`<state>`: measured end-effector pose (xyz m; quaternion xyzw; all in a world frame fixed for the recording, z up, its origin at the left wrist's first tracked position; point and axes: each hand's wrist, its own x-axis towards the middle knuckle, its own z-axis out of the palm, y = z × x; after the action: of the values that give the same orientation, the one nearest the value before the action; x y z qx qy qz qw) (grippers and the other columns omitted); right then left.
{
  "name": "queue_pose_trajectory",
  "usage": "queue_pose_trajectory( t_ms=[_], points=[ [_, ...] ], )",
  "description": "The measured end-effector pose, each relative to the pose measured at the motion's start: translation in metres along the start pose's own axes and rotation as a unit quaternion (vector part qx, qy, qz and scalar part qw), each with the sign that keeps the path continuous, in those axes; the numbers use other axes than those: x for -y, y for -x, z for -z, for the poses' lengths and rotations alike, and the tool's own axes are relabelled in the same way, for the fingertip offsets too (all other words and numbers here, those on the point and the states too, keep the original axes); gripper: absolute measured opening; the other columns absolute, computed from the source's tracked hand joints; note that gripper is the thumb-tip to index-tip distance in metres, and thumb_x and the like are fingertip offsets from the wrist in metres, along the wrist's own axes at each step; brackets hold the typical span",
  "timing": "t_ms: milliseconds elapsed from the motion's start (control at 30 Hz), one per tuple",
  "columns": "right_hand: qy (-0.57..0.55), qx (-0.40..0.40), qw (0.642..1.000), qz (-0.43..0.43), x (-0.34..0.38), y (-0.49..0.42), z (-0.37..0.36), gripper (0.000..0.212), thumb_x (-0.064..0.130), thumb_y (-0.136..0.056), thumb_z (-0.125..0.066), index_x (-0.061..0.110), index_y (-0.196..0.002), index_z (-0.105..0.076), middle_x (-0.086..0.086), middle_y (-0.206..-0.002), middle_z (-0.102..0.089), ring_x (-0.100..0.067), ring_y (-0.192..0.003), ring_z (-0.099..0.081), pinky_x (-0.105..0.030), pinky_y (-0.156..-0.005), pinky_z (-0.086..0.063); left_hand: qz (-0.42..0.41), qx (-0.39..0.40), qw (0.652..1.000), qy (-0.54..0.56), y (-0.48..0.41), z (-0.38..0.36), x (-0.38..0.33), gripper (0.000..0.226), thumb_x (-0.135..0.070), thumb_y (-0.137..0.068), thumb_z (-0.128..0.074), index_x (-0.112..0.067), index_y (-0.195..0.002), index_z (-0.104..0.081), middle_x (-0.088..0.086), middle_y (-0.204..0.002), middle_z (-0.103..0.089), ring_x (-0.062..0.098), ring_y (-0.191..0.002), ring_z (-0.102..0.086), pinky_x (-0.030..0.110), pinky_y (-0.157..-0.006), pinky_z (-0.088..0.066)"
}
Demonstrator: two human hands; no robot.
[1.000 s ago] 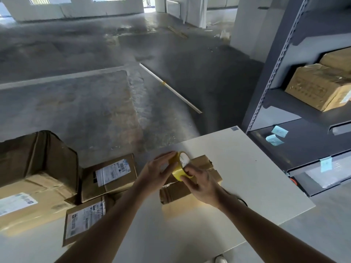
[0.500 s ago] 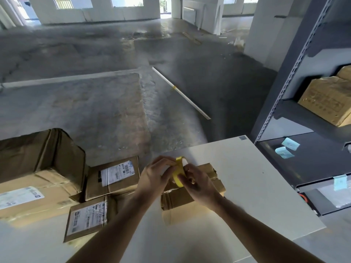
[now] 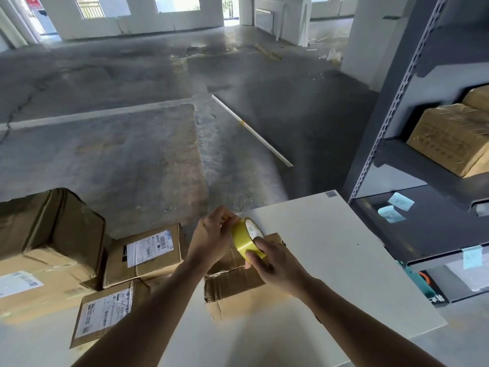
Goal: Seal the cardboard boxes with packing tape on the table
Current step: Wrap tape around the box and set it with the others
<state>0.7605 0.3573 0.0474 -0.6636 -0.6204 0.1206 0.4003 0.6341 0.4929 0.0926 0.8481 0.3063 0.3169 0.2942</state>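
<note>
The tape roll (image 3: 247,241) has turned, its white core now showing. The left hand (image 3: 211,238) and right hand (image 3: 275,263) pinch it over the box (image 3: 232,284) on the table (image 3: 330,247). They are probably hunting the loose end; next, peel it free.

Head-worn wide-angle camera is looking forward and down over the table (image 3: 330,260).
The lens is sitting close above the table's near edge, with the left hand (image 3: 211,241) and right hand (image 3: 277,266) reaching out from under it, gripping a tape roll (image 3: 242,242); beyond the table's far edge it is taking in the concrete floor (image 3: 132,154), and right of the table a shelving rack (image 3: 394,107).
</note>
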Motion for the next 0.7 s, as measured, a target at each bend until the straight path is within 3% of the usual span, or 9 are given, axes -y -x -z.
queue_pose_trajectory(
  t_ms=[67,200,367,467,600,700],
  points=[
    [0.004,-0.001,1.000,-0.015,-0.005,-0.002,0.000,0.034,0.051,-0.100,-0.041,0.018,-0.094,-0.049,0.003,-0.081,-0.074,-0.007,-0.075,-0.065,-0.026,-0.067,-0.053,-0.002,-0.014,1.000,-0.004,-0.003,0.000,-0.002,0.013,-0.014,-0.095,-0.062,-0.023,-0.087,-0.056,-0.011,-0.084,-0.068,0.003,-0.076,-0.065,0.026,-0.067,-0.054],
    [0.027,-0.025,0.997,-0.061,-0.006,-0.006,0.004,0.056,0.069,-0.094,-0.033,0.018,-0.106,-0.054,0.000,-0.077,-0.072,-0.016,-0.071,-0.067,-0.034,-0.063,-0.056,-0.011,-0.035,0.999,-0.017,-0.004,0.002,-0.007,0.005,-0.012,-0.095,-0.062,-0.014,-0.090,-0.061,-0.016,-0.083,-0.064,-0.007,-0.070,-0.060,0.011,-0.061,-0.046],
    [0.010,0.001,0.990,-0.141,-0.002,-0.016,0.012,0.037,0.048,-0.098,-0.045,0.013,-0.093,-0.059,0.000,-0.059,-0.069,-0.008,-0.052,-0.066,-0.031,-0.066,-0.058,-0.057,-0.054,0.997,-0.013,-0.010,0.010,-0.011,0.004,-0.013,-0.095,-0.061,-0.011,-0.092,-0.060,-0.007,-0.088,-0.070,0.003,-0.075,-0.065,0.004,-0.057,-0.043],
    [0.049,0.004,0.982,-0.183,-0.001,-0.018,0.017,0.048,0.056,-0.098,-0.039,0.015,-0.083,-0.059,0.001,-0.053,-0.066,-0.004,-0.043,-0.061,-0.029,-0.063,-0.058,-0.080,-0.047,0.996,-0.015,-0.011,0.013,-0.012,0.002,-0.013,-0.095,-0.061,-0.012,-0.093,-0.061,-0.011,-0.090,-0.070,0.003,-0.079,-0.067,0.013,-0.059,-0.049],
    [0.053,-0.006,0.971,-0.235,0.007,-0.022,0.019,0.062,0.067,-0.094,-0.037,0.017,-0.064,-0.057,0.002,-0.045,-0.061,-0.005,-0.039,-0.060,-0.027,-0.061,-0.059,-0.078,-0.063,0.995,-0.015,-0.014,0.013,-0.009,0.002,-0.010,-0.095,-0.061,-0.009,-0.094,-0.061,-0.008,-0.088,-0.069,0.005,-0.078,-0.066,0.003,-0.060,-0.043],
    [0.028,0.015,0.969,-0.245,0.015,-0.022,0.017,0.057,0.064,-0.094,-0.045,0.020,-0.061,-0.058,0.005,-0.045,-0.060,-0.005,-0.043,-0.062,-0.022,-0.060,-0.056,-0.019,-0.058,0.998,0.001,-0.019,0.012,0.003,0.005,-0.014,-0.097,-0.058,-0.011,-0.094,-0.058,-0.002,-0.089,-0.069,0.010,-0.079,-0.065,0.004,-0.058,-0.041]
  ],
)
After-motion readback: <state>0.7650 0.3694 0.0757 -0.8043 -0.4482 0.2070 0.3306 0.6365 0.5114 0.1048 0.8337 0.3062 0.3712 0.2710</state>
